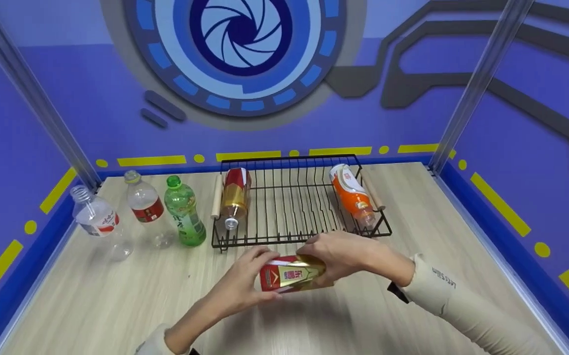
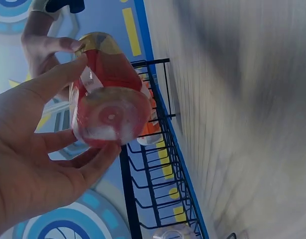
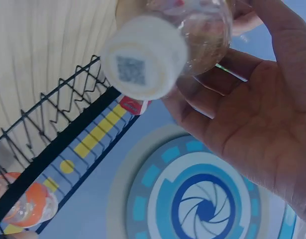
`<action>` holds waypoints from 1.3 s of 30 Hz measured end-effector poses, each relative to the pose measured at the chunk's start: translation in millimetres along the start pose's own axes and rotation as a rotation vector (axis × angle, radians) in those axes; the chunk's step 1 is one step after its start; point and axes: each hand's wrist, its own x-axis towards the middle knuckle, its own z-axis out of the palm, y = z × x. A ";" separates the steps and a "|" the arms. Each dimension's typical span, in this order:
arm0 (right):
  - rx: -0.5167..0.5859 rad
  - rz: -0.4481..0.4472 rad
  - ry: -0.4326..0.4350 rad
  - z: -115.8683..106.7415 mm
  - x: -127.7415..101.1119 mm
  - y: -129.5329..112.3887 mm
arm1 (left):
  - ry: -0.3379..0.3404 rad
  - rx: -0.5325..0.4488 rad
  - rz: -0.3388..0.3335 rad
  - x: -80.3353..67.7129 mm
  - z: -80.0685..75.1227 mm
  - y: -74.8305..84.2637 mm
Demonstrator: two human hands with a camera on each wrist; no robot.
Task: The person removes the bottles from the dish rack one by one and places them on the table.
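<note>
Both hands hold a red-and-gold labelled bottle (image 1: 292, 273) sideways above the table, in front of the wire rack. My left hand (image 1: 240, 283) grips its base end, thumb and fingers on opposite sides. In the left wrist view the round bottle bottom (image 2: 112, 117) faces the camera, with the left hand (image 2: 48, 149) around it. Curled round the neck end is my right hand (image 1: 341, 256). From the right wrist, the white cap (image 3: 143, 57) with a printed code shows beside the right hand (image 3: 257, 109).
A black wire rack (image 1: 265, 242) with wooden handles holds a red-and-gold bottle (image 1: 236, 192) at left and an orange drink bottle (image 1: 351, 192) at right. Left of it stand a green bottle (image 1: 186, 214), a red-labelled clear bottle (image 1: 146, 212) and an uncapped clear bottle (image 1: 98, 219). Panels enclose the table.
</note>
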 end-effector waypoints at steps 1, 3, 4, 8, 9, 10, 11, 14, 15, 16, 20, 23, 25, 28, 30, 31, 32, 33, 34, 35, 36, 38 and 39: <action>-0.010 -0.002 0.005 0.4 0.2 -1.6 | -0.005 0.032 0.009 0.4 1.5 0.6; -0.041 0.001 0.018 0.4 1.0 -4.7 | 0.000 0.096 0.022 0.2 3.9 1.2; -0.060 0.003 0.025 0.2 1.4 -5.9 | 0.006 0.123 0.025 -0.4 4.9 1.2; -0.119 0.009 0.051 -0.6 3.7 -9.3 | 0.030 0.174 0.016 -2.4 9.9 -1.4; -0.120 0.010 0.053 -0.7 4.1 -10.0 | 0.033 0.181 0.011 -2.6 11.4 -2.2; -0.122 0.009 0.055 -1.0 5.0 -10.3 | 0.037 0.189 0.006 -3.0 12.7 -2.8; -0.118 0.006 0.057 -1.3 5.8 -10.6 | 0.040 0.199 0.002 -3.2 14.1 -3.6; -0.099 0.007 0.055 -1.3 7.3 -10.6 | 0.055 0.231 0.000 -3.0 16.7 -5.2; -0.097 0.009 0.052 -1.1 7.4 -10.3 | 0.061 0.244 0.004 -2.9 16.9 -5.4; -0.094 0.011 0.049 -0.6 7.4 -9.9 | 0.068 0.254 0.008 -2.7 17.1 -5.7; -0.069 0.029 0.040 1.7 6.6 -8.6 | 0.091 0.273 0.018 -2.9 14.9 -7.1; -0.062 0.009 0.072 1.2 4.5 -8.8 | 0.104 0.260 0.009 -5.2 12.4 -9.2; -0.091 -0.025 0.134 -2.9 1.5 -9.1 | 0.131 0.242 0.007 -7.4 10.7 -12.8; -0.118 -0.043 0.242 -16.3 -5.4 -7.3 | 0.187 0.204 -0.010 -13.5 5.7 -20.8; -0.110 -0.031 0.322 -25.8 -10.5 -3.4 | 0.232 0.161 -0.040 -19.9 0.5 -27.8; -0.085 -0.011 0.348 -29.7 -12.7 -0.5 | 0.248 0.133 -0.064 -23.7 -2.9 -31.4; -0.061 0.012 0.374 -32.2 -14.5 3.2 | 0.265 0.104 -0.091 -27.8 -6.6 -35.1; -0.042 0.035 0.396 -33.6 -16.3 7.1 | 0.281 0.071 -0.122 -32.0 -10.1 -39.5; -0.025 0.058 0.414 -33.6 -17.8 11.6 | 0.296 0.035 -0.155 -36.1 -13.8 -44.2; -0.010 0.077 0.427 -32.8 -18.9 16.3 | 0.311 0.004 -0.182 -40.3 -17.4 -49.0; 0.002 0.100 0.432 -31.2 -20.1 21.1 | 0.325 -0.033 -0.219 -44.2 -21.5 -54.0; 0.013 0.141 0.430 -26.0 -20.1 30.1 | 0.363 -0.102 -0.290 -52.8 -30.4 -64.9; 0.012 0.162 0.429 -22.5 -19.9 34.6 | 0.380 -0.144 -0.335 -56.8 -34.8 -70.1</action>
